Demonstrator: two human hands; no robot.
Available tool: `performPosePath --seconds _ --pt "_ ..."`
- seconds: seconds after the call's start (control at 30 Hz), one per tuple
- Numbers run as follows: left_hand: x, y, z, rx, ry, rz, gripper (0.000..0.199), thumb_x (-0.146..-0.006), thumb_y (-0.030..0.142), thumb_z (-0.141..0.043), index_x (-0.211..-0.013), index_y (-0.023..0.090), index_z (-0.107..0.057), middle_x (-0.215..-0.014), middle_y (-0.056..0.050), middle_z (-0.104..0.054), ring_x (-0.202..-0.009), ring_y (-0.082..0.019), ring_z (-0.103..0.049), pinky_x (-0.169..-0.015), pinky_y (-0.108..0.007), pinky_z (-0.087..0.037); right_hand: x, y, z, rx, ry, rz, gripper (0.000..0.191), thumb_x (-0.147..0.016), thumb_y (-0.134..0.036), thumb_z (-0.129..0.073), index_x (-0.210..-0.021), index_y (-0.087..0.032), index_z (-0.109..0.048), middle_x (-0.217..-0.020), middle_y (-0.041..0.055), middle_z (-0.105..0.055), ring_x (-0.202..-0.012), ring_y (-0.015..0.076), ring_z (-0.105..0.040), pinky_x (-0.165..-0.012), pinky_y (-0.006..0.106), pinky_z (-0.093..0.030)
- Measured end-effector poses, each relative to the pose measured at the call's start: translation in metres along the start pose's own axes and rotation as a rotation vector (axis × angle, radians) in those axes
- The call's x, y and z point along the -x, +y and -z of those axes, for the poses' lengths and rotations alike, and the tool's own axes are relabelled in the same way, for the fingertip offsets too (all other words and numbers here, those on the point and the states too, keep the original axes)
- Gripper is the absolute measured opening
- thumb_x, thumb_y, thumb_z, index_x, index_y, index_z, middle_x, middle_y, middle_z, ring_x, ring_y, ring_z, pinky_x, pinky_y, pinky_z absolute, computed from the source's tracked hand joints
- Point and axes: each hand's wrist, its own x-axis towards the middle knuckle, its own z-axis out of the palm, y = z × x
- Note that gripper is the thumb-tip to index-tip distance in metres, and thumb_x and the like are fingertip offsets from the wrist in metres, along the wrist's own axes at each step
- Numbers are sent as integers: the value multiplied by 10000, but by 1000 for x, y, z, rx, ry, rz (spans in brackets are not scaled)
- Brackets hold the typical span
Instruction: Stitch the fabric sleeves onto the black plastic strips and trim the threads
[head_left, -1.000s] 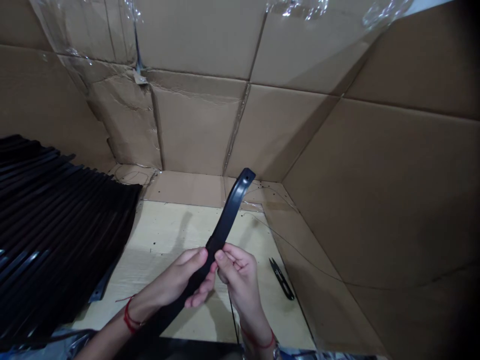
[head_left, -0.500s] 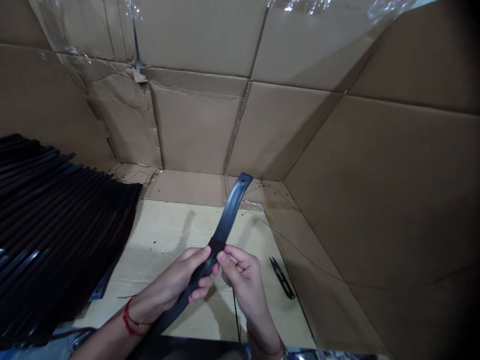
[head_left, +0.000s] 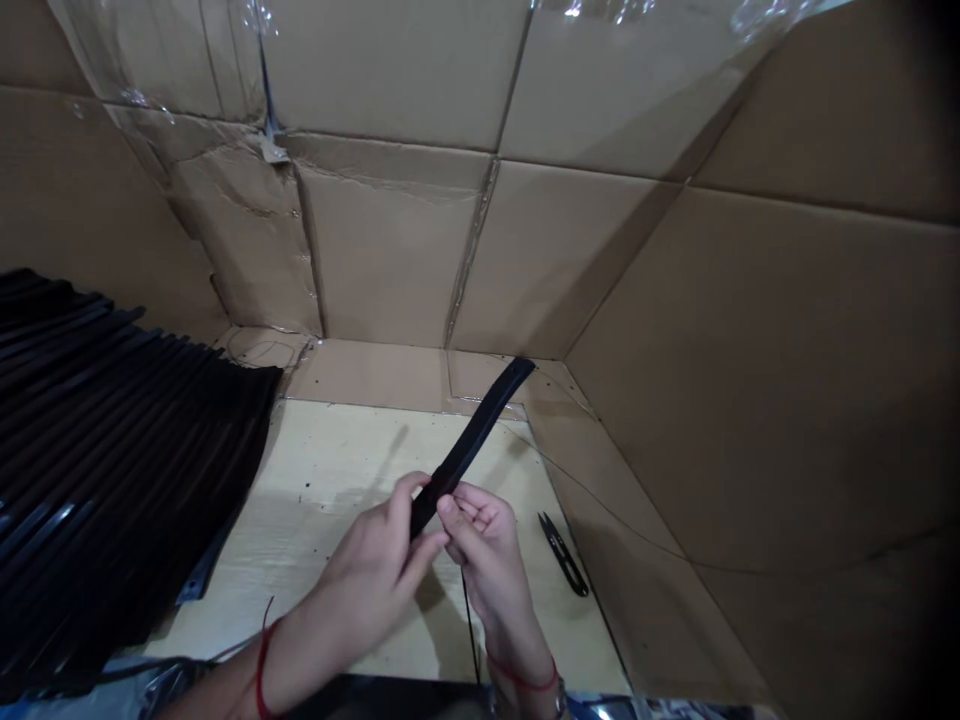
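A long, flat black strip slants up and away from my hands, its far end over the back of the board. It looks edge-on or dark-side up here. My left hand is closed round its lower part, back of the hand toward me. With thumb and fingers pinched, my right hand grips the strip's edge just beside the left fingers. A thin black cord hangs below my right hand; whether the fingers hold it too is hidden. Black thread snips lie on the board to the right.
Many similar black strips are piled at the left. The pale board lies under my hands. Cardboard walls rise at the back and right. A loose thread runs across the right-hand cardboard.
The strip has turned over about its length, from a shiny face to a darker one, and its tip has swung right. My left hand has rolled over it; the right keeps its pinch.
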Motion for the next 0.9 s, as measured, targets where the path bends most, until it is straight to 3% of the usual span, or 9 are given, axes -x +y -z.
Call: performPosePath --seconds 0.1,0.17,0.23,0.37,0.47,0.63,0.77,0.83,0.9 --pt "3 -1 -8 -309 44 -61 325 -948 262 -227 -1117 160 -485 -929 -167 -666 -809 -282 -651 -724 -426 -495 2 0 -3 35 7 6 270 -728 -382 -784 -831 -136 -738 -566 -18 -533 -425 50 -286 -379 186 -237" --pt "4 -3 -9 -334 61 -63 299 -950 277 -222 -955 178 -504 -767 -123 -646 -682 -260 -629 -639 -383 -480 5 0 -5 36 7 15 264 -748 -381 -770 -843 -138 -733 -551 -28 -515 -426 49 -295 -382 181 -240" --pt "6 -4 -7 -166 61 -51 266 -963 344 -258 -891 202 -470 -661 -55 -602 -588 -205 -592 -580 -314 -455 7 1 -6 36 -8 34 260 -770 -387 -751 -839 -137 -724 -538 -31 -514 -430 52 -335 -394 177 -269" --pt "7 -1 1 406 -23 0 258 -968 446 -327 -891 218 -419 -608 30 -564 -479 -99 -518 -489 -196 -411 10 7 -8 30 -27 79 267 -814 -398 -705 -745 -143 -666 -487 -27 -538 -409 76 -433 -439 202 -371" --pt "2 -1 4 723 -129 59 264 -950 471 -392 -872 219 -390 -566 54 -556 -403 -65 -467 -415 -152 -370 11 11 -9 18 -86 100 258 -852 -408 -658 -852 -150 -675 -465 -15 -565 -396 111 -484 -456 238 -412" --pt "-9 -21 0 1168 -396 54 243 -948 445 -408 -1006 209 -405 -490 44 -584 -280 -70 -429 -300 -123 -289 5 9 -4 -6 -228 85 398 -845 -445 -659 -1099 -141 -682 -493 -4 -577 -363 71 -379 -371 196 -197" --pt "-16 -38 -6 1286 -530 115 400 -955 452 -355 -1253 187 -342 -411 75 -524 -215 -77 -337 -262 -130 -246 -2 5 1 -92 -312 28 441 -716 -447 -781 -1031 -143 -724 -484 -65 -441 -375 22 -198 -369 180 -132" --pt "-19 -38 -4 1214 -565 137 464 -953 484 -336 -1299 177 -322 -407 77 -515 -214 -78 -311 -265 -141 -230 -4 2 1 -45 -263 58 353 -715 -406 -790 -936 -136 -744 -505 -51 -462 -388 29 -237 -367 178 -180" --pt "-19 -33 0 1049 -518 142 489 -946 520 -348 -1277 160 -370 -477 44 -557 -289 -82 -399 -329 -157 -303 -3 0 -1 39 -169 96 274 -752 -371 -761 -895 -138 -743 -550 -19 -543 -396 52 -349 -376 186 -275"
